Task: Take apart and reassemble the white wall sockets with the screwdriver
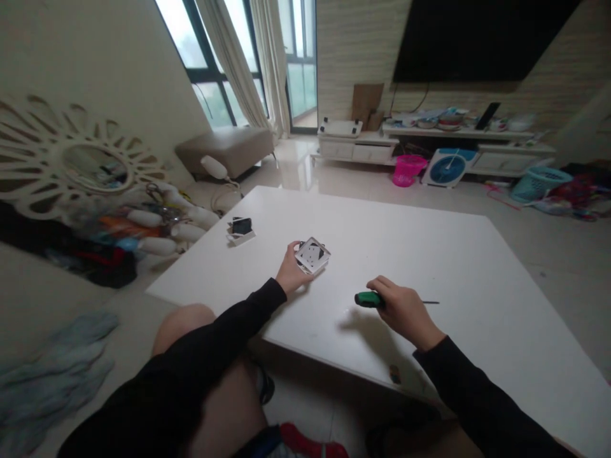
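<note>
My left hand (292, 272) is closed around the edge of a white square wall socket (313, 254), which it holds up over the white table (405, 238). Dark openings show in the socket's face. To the right, my right hand (405, 313) grips a screwdriver (367, 299) with a green and black handle. Its thin shaft points away to the right, apart from the socket. Farther left on the tabletop lies another white piece with a black part (241, 226) in it.
A small dark spot (394, 374) marks the table's near edge. White lamp-like shapes (157, 245) and clutter lie beyond the left edge. Across the floor stand a bench (229, 149), a pink basket (408, 170), a blue fan (449, 167) and a low cabinet (356, 149).
</note>
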`<state>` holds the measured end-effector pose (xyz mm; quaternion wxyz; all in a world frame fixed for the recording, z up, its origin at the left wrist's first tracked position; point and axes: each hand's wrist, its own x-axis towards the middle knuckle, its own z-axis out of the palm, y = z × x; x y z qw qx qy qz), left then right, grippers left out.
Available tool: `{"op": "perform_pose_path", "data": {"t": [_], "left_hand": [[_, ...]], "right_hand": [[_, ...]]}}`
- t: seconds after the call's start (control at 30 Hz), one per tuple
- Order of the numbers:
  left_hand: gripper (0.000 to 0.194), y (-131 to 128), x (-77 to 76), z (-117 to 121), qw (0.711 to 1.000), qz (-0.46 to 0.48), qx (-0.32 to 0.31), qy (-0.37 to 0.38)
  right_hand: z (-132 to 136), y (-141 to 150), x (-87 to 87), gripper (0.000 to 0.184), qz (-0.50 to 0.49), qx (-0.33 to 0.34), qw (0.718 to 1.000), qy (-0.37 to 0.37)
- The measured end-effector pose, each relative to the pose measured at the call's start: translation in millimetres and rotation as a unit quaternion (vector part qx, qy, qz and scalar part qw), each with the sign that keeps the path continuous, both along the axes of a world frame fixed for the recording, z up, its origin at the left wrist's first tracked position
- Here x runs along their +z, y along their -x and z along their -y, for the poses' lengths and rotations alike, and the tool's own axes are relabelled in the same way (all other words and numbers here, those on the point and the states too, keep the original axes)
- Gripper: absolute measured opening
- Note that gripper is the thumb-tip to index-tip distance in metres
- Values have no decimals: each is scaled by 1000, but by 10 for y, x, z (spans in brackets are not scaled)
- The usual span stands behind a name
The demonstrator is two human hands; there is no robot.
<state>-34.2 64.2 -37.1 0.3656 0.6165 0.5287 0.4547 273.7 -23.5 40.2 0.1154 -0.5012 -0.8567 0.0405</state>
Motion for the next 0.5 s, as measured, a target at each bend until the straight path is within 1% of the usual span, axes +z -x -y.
{"op": "perform_pose_path", "data": {"t": [0.07,0.13,0.23,0.37,0.5], "left_hand": [[106,131,15,-95,999,-19,25,7],[103,287,53,-182,999,-31,33,12],[98,610,168,-284,997,-59,41,25],[97,1203,343,-316,991,-98,81,48],[95,1838,432,-197,976,-126,159,77]], "right_hand": [[26,22,8,26,32,26,999,34],[55,57,3,23,58,65,994,68],[83,113,-24,19,74,103,987,94],[80,137,-55,18,65,108,987,95],[49,83,-87,18,67,89,988,107]]}}
